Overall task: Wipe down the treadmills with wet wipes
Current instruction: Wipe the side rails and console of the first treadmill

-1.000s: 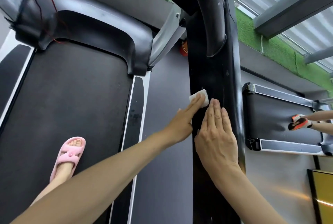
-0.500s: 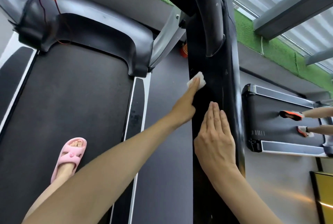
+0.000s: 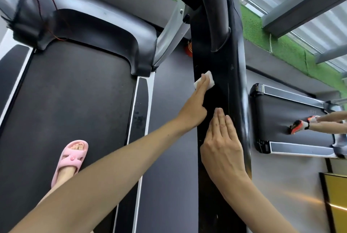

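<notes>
— What lies nearest?
— The right grip (image 3: pixel 223 150) is laid flat on the black rail (image 3: pixel 225 67), fingers straight and pressed together. Nothing is held in it. It is judged to serve as a brace only.

— And just past it?
— The left grip (image 3: pixel 194 109) is stretched further up the same rail, fingers straight and side by side. The wipe (image 3: pixel 210 81) is pressed flat under the fingertips, not pinched. Whether the thumb is hooked round it cannot be told.

— Where is the wipe set relative to that grip?
— It is trapped between the fingertips and the rail, towards the rail's left edge. White corners are left showing beyond and beside the fingertips. It is kept well apart from the right grip.

— Which step is taken to be in hand?
— The rail's flat face is being wiped, mid-stroke by judgement. The curved handle (image 3: pixel 216 17) further up is not yet reached.

— What is called for next?
— Even downward pressure is needed, so that the wipe is dragged and not slipped over. The stroke should be carried along the rail's length, and the right half covered too.

— And further off?
— A second treadmill (image 3: pixel 276 112) is seen beyond the rail, with another person's feet on it. It is presumably left for later.
</notes>
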The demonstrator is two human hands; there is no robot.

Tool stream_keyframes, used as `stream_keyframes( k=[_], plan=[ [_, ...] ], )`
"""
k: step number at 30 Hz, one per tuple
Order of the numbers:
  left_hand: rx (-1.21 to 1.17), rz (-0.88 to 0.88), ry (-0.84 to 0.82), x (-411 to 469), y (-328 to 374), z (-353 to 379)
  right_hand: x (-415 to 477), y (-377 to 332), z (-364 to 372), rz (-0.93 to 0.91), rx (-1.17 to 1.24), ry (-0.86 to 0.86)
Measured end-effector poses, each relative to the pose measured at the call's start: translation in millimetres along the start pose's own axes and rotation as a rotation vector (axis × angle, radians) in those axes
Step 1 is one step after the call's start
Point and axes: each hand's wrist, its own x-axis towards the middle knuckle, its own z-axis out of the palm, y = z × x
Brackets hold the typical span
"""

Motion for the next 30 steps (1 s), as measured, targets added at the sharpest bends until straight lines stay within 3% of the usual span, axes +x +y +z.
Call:
stream_keyframes(
  k=[4, 11, 18, 22, 27, 30],
  plan=[
    [-0.002, 0.154, -0.132, -45.8, -4.3, 14.6, -11.4, -0.1, -1.5, -0.01, 0.05, 0.014],
    [0.005, 0.086, 0.005, 7.7, 13.5, 3.5, -22.6, 2.1, -3.1, -0.042, -0.005, -0.011],
    [0.127, 0.325, -0.037, -26.8, -2.8, 18.2, -21.0, -1.1, -4.4, -0.066, -0.037, -0.006],
    [0.05, 0.142, -0.013, 4.4, 10.2, -2.3, -16.1, -1.7, -8.6, -0.065, -0.047, -0.029],
    [0.147, 0.329, -0.053, -30.1, 3.9, 20.8, -14.1, -1.1, -13.0, -0.069, -0.102, -0.071],
    [0.158, 0.304, -0.061, -23.9, -0.5, 13.3, -15.0, -1.8, -12.5, -0.076, -0.103, -0.048]
  ],
)
